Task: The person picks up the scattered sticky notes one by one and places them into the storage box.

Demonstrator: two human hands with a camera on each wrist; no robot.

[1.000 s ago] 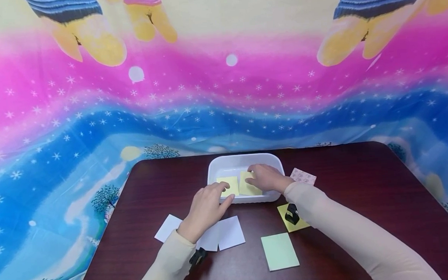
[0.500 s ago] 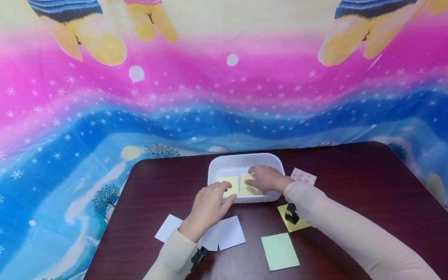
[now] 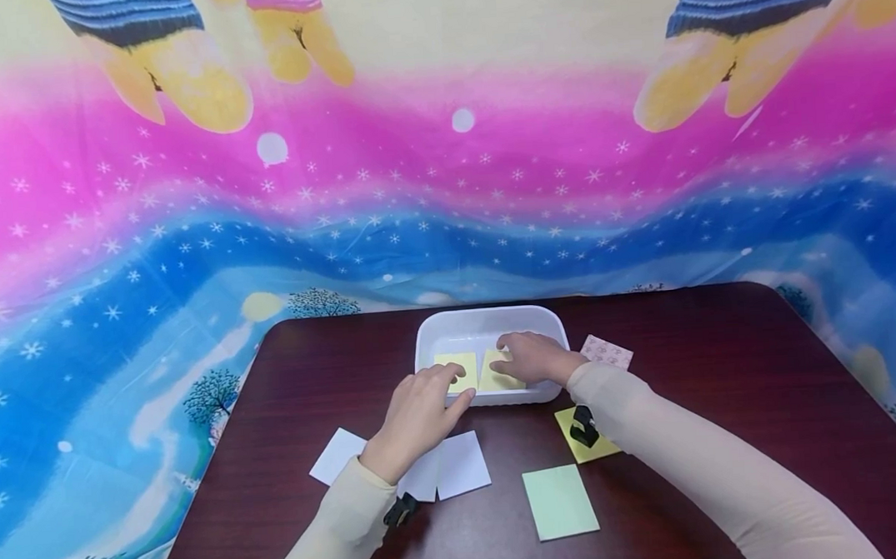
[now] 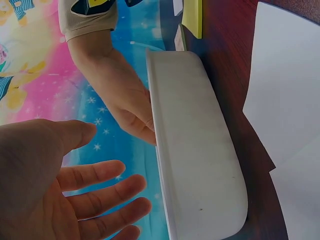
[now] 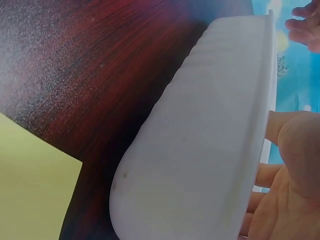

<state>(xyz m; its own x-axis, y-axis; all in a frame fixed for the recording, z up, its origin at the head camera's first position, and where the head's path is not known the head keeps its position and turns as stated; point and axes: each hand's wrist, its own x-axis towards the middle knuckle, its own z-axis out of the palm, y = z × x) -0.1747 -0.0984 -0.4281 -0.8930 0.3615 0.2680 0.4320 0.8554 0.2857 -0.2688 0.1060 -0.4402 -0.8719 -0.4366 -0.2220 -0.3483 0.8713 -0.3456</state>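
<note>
In the head view my left hand (image 3: pixel 412 410) hovers at the near-left rim of a white plastic tray (image 3: pixel 509 398). The left wrist view confirms its loosely bent fingers (image 4: pixel 107 195) hold nothing. Inside the tray lie two pale yellow sticky note pads side by side, the left pad (image 3: pixel 467 360) partly beneath that hand's fingers. My right hand (image 3: pixel 535 355) reaches over the tray's right rim, its thumb and fingers spread above the right pad (image 3: pixel 499 382). In the right wrist view the tray's side wall hides those fingertips; contact with the pad cannot be told.
White note sheets (image 3: pixel 462 465) lie on the dark wood table (image 3: pixel 331 360) below my left forearm. A pale green pad (image 3: pixel 560 503), a darker yellow pad (image 3: pixel 567 424) and a pink patterned pad (image 3: pixel 607 352) lie toward the right. A printed cloth (image 3: pixel 443 171) hangs behind.
The far edge of the right pad has sunk lower in the tray and the pad looks flatter. My left hand has shifted slightly right; my right hand has barely moved.
</note>
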